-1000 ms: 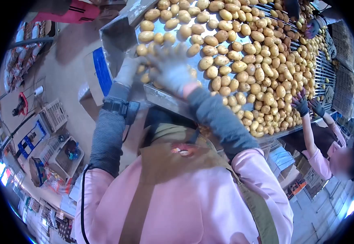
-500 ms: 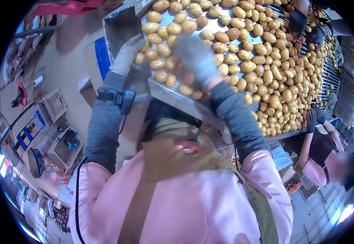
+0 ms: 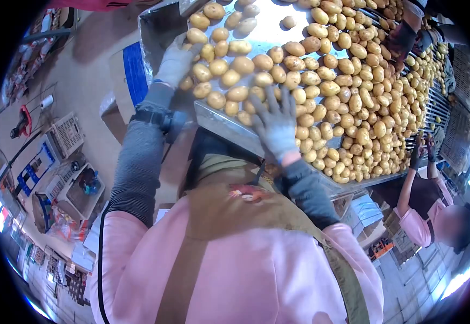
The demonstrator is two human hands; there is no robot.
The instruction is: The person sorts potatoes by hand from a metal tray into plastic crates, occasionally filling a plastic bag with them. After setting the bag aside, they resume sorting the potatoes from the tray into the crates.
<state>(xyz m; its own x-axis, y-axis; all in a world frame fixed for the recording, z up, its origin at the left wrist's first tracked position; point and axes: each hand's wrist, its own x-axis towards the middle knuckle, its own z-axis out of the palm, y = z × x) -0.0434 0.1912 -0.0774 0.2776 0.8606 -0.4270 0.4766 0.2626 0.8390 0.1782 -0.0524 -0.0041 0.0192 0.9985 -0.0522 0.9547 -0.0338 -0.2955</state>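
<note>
Several yellow potatoes (image 3: 321, 86) cover a shiny metal sorting table (image 3: 224, 125) in front of me. My left hand (image 3: 176, 62), in a grey glove, rests among the potatoes at the table's near-left corner, touching them with curled fingers. My right hand (image 3: 276, 125), also gloved, lies flat with fingers spread over potatoes by the near edge. Neither hand visibly grips a potato. Both forearms wear dark knit sleeves over pink clothing, and a black band sits on my left wrist.
A co-worker in pink (image 3: 429, 216) stands at the right, dark-gloved hands (image 3: 424, 148) raised at the table's edge. Another person's gloved hand (image 3: 405, 35) reaches in at the far side. White crates and a scale (image 3: 67, 162) sit on the floor left.
My right hand has drawn back from the middle of the table to the near edge and spread flat. My left hand shifted slightly farther along the left corner. Potatoes have rolled.
</note>
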